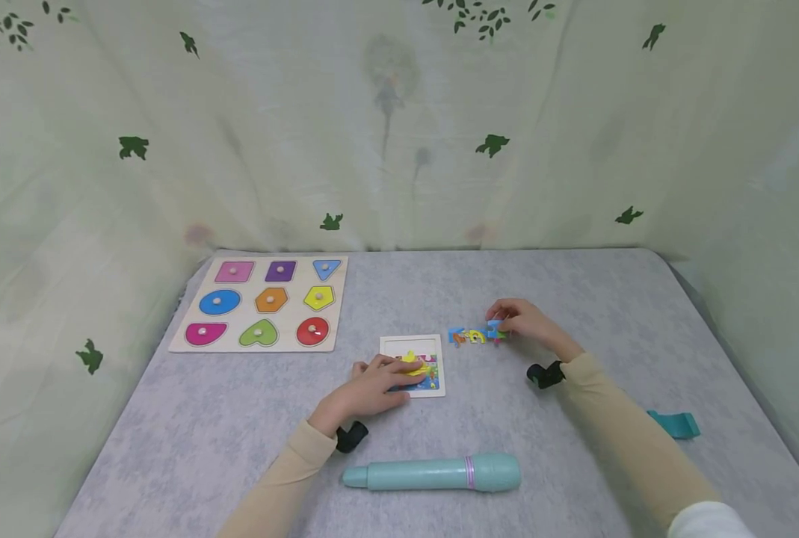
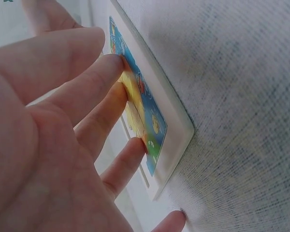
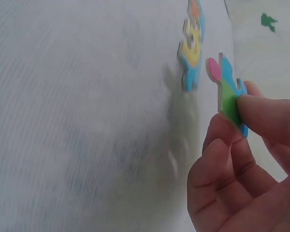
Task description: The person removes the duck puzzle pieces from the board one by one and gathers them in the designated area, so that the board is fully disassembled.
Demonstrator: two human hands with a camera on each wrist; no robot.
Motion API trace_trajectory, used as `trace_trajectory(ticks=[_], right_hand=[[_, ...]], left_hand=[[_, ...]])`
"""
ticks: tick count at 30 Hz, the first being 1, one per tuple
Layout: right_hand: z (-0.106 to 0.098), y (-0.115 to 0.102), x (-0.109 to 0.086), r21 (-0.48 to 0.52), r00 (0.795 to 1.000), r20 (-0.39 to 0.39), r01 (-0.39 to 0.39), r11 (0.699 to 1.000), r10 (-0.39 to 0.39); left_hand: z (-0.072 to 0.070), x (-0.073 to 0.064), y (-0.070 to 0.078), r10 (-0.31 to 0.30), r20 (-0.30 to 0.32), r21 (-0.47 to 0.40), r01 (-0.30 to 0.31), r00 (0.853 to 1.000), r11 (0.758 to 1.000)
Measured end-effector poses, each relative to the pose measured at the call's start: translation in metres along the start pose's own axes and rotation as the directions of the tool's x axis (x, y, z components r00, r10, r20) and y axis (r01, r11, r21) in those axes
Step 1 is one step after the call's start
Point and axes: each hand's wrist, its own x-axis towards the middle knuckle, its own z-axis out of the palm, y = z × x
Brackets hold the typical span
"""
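With outstretched fingers, my left hand (image 1: 375, 385) rests on a small white-framed jigsaw puzzle (image 1: 437, 387). In the left wrist view its fingertips touch the blue and yellow picture (image 2: 144, 96) inside the frame. The upper part of the tray shows bare white. Between thumb and fingers, my right hand (image 1: 525, 323) pinches a blue, green and pink jigsaw piece (image 3: 228, 94), raised off the table in the right wrist view. Just left of it lie loose puzzle pieces (image 1: 468, 336), one yellow and blue, another with orange.
A wooden shape board (image 1: 291, 317) with coloured knobbed shapes lies at the back left. A teal microphone-shaped object (image 1: 426, 474) lies near the front. A teal strip (image 1: 678, 424) sits by the right forearm. Fabric curtain (image 1: 399, 127) stands behind the table.
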Motion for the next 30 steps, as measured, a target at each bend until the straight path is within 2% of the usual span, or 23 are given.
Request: trace_trajectory(ticks=[7,14,18,21,25,28,30], right_hand=[[-0.007,0.006,-0.004,-0.056,0.999,0.02,-0.037,0.998,0.038],[-0.002,0.005,0.0,-0.195,0.998,0.001,-0.061,0.979,0.063],[0.001,0.003,0.001,-0.316,0.999,-0.004,-0.035,0.948,0.036],[0.002,0.001,0.001,-0.417,1.0,-0.002,-0.001,0.909,-0.001],[0.003,0.0,0.001,-0.492,1.0,-0.01,0.007,0.87,-0.014],[0.004,-0.001,0.0,-0.489,0.999,-0.022,0.011,0.872,-0.025],[0.006,-0.003,0.0,-0.454,0.999,-0.033,0.022,0.891,-0.042]], left_hand=[[0.0,0.0,-0.001,0.0,-0.004,-0.01,0.0,1.0,1.0],[0.001,0.0,0.0,0.002,-0.01,-0.023,-0.002,1.0,1.0],[0.001,-0.001,0.0,0.008,-0.009,-0.022,-0.009,1.0,1.0],[0.001,-0.002,0.0,0.026,-0.009,-0.014,-0.026,1.0,1.0],[0.002,-0.002,-0.001,0.048,-0.009,-0.003,-0.048,0.999,0.999],[0.002,-0.003,-0.001,0.057,-0.01,0.0,-0.057,0.998,0.998],[0.003,-0.003,-0.002,0.061,-0.012,0.007,-0.061,0.998,0.998]])
